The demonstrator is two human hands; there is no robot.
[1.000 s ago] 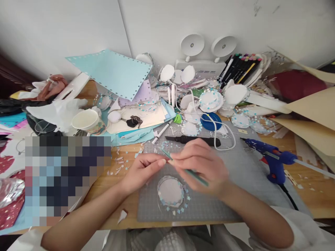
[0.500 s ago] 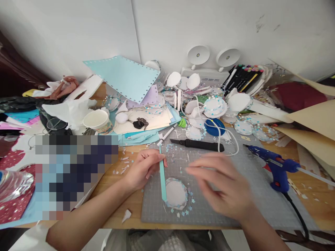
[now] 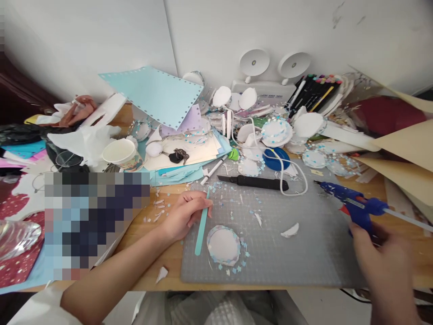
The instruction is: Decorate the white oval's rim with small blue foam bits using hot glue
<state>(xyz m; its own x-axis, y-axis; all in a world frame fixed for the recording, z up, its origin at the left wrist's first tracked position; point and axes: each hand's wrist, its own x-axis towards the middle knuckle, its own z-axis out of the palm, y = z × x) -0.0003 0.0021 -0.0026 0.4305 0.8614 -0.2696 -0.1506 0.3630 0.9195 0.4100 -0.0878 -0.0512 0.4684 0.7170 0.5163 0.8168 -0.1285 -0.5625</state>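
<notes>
Between the thumb and fingers of my left hand (image 3: 189,212) is a slim turquoise stick (image 3: 202,228), narrow at the top and rounded at its lower end. Just right of the stick, a round white disc (image 3: 223,246) edged with small pale blue flowers lies flat on the grey cutting mat (image 3: 270,266). At the mat's right side, my right hand (image 3: 382,257), smeared by motion, is closed round the handle of a blue hot glue gun (image 3: 352,201). The gun's nozzle points left, and a white glue stick (image 3: 409,217) sticks out of its back.
A black craft knife (image 3: 259,182) and a white cable (image 3: 304,180) lie along the mat's far edge. Behind them are piled flowered discs (image 3: 275,131), coloured paper (image 3: 152,95) and a two-headed lamp (image 3: 264,92). A paper cup (image 3: 122,155) stands at left; white scraps (image 3: 290,230) dot the mat.
My right hand has moved right from above the mat onto the glue gun's handle. A white scrap now shows where it was. The turquoise stick's lower end has swung left, away from the disc.
</notes>
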